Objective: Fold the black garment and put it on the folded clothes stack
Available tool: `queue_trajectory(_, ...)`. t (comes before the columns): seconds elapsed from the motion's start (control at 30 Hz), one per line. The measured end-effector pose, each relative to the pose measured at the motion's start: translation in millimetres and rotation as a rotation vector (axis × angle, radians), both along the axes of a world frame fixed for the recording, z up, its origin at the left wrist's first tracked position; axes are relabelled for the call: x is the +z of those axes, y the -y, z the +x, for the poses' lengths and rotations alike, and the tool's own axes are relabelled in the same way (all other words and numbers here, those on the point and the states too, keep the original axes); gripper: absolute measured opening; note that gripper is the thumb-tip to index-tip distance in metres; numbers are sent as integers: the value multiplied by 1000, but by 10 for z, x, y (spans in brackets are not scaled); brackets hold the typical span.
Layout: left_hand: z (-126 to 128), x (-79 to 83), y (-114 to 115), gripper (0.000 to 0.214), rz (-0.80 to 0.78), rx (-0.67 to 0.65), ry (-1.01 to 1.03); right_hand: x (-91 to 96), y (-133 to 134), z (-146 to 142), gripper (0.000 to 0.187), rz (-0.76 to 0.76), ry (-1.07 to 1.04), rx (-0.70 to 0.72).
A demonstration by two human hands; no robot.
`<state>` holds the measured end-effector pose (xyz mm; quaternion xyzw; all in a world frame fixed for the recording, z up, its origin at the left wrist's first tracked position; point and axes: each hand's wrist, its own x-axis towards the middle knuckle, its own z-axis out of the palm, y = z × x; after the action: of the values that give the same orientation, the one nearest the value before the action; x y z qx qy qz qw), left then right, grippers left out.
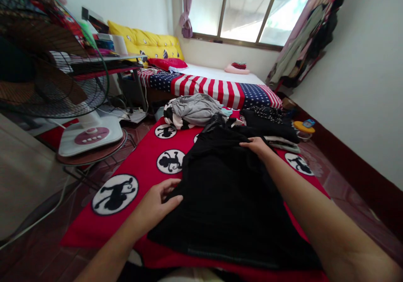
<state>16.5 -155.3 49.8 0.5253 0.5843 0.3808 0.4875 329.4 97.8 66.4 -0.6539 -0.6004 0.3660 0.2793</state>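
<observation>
A black garment (226,189) lies spread over a red blanket (143,164) with monkey figures in white circles. Its wide end with a shiny hem is nearest me, and a shinier, narrower part points away. My left hand (160,200) is at the garment's left edge, fingers curled and thumb over the cloth; some fingers are hidden. Farther up, on the right side, my right hand (256,145) pinches the cloth between thumb and fingers. Beyond the garment sits a heap of grey clothing (198,108). Folded dark clothes (270,124) are stacked beside my right hand.
At left a fan (91,135) stands on a round stool (94,156), near a cluttered desk (126,57). Behind is a bed with a stars-and-stripes cover (208,87) under a window. Clothes (302,43) hang on the right wall, above a yellow-lidded container (304,127).
</observation>
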Motion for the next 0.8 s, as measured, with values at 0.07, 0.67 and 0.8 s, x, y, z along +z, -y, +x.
queue_trajectory(0.07,242,102,-14,48,26,-66,-14,47,-101,88,17,52,-1,-77)
queue_trajectory(0.67,1146,-185,-739,32,188,-367,-106,120,-314,-196,37,559,315,-123)
queue_trajectory(0.8,1091,-419,-1128,44,671,19,-471,60,-608,-637,36,458,176,-60)
